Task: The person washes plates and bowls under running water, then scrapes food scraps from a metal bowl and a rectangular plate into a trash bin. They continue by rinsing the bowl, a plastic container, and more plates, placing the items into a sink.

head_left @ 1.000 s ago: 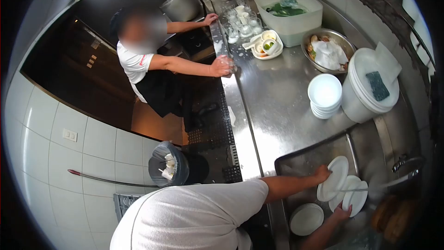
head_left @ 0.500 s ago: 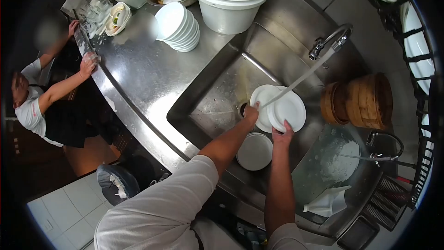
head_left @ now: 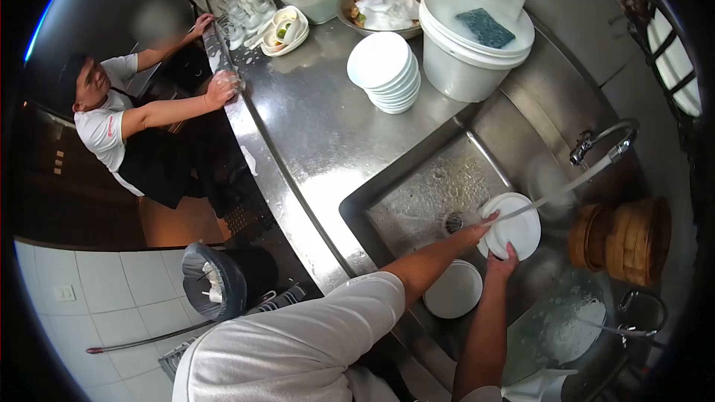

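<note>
White plates (head_left: 519, 225), at least two and nearly overlapping, are held over the steel sink (head_left: 417, 186) under running water. My left hand (head_left: 482, 231) grips their left edge, with the arm reaching in from the lower left. Closed at the near rim is my right hand (head_left: 504, 259), its thumb lying on the upper plate. A faucet (head_left: 624, 150) at the far right sends its stream onto the plates. Just below my left wrist, a round white plate (head_left: 453, 289) rests in the sink. Left of my hands, water splashes around the drain (head_left: 453, 222).
A stack of white bowls (head_left: 383, 67) and a white bucket (head_left: 473, 67) with a green scouring pad stand on the counter. Bamboo steamers (head_left: 637, 242) sit at right. Another basin (head_left: 555, 327) holds water. A co-worker (head_left: 112, 119) stands left, hands at the counter edge.
The view has swung left, so everything sits further right and lower. The plates in my hands, spread apart before, now lie nearly on top of each other.
</note>
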`<state>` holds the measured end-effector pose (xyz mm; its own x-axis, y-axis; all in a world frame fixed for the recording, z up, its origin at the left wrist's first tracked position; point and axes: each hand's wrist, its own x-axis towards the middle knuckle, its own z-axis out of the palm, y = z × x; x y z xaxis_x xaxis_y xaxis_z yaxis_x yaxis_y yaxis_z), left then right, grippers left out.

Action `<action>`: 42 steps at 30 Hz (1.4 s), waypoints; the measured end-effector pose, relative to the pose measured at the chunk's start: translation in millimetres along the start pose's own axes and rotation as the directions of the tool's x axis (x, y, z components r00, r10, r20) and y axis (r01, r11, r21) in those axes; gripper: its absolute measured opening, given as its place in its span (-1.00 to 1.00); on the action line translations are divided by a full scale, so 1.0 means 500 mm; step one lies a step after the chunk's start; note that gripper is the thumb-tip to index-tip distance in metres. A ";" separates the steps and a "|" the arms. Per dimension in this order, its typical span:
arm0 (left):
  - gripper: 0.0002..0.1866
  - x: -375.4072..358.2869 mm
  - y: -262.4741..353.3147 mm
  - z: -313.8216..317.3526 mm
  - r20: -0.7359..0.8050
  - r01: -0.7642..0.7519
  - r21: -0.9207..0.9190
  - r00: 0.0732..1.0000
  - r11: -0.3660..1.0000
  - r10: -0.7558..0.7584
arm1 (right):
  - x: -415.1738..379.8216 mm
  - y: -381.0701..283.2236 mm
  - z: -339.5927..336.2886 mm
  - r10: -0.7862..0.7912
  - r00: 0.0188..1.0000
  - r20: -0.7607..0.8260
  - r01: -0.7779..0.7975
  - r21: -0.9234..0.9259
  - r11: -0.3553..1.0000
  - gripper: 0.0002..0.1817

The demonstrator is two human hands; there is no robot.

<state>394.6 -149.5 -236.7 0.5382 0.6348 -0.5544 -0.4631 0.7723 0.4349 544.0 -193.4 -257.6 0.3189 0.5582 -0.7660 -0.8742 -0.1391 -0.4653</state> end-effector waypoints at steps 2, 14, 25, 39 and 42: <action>-0.26 -0.022 0.022 -0.005 -0.115 0.032 0.129 0.993 0.991 -0.017 | 0.024 -0.003 -0.008 -0.004 0.999 -0.038 0.004 0.000 1.000 -0.35; -0.63 -0.466 0.323 0.016 -0.170 -0.109 0.913 0.775 0.393 0.608 | 0.074 -0.030 -0.023 0.234 0.953 -0.194 -0.267 -0.165 0.949 -0.32; -0.65 -0.791 0.651 -0.483 -0.622 -0.255 0.648 0.367 0.718 0.692 | -0.139 0.017 0.284 0.183 0.983 0.030 -0.184 0.071 0.980 -0.52; -0.68 -0.766 0.993 -0.642 -0.750 -0.533 0.291 0.388 0.795 0.535 | -0.390 -0.030 0.372 -0.145 0.970 0.193 0.221 -0.470 0.854 -0.67; -0.67 -0.774 0.962 -0.638 -0.713 -0.556 0.242 0.453 0.795 0.535 | -0.477 0.071 0.372 -0.191 0.962 0.197 0.274 -0.672 0.688 -0.64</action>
<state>-261.0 -30.7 -39.1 -0.5061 0.6845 -0.5247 -0.4968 0.2660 0.8261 369.0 -179.5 -8.9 0.4015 0.7244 -0.5604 -0.2676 -0.4925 -0.8282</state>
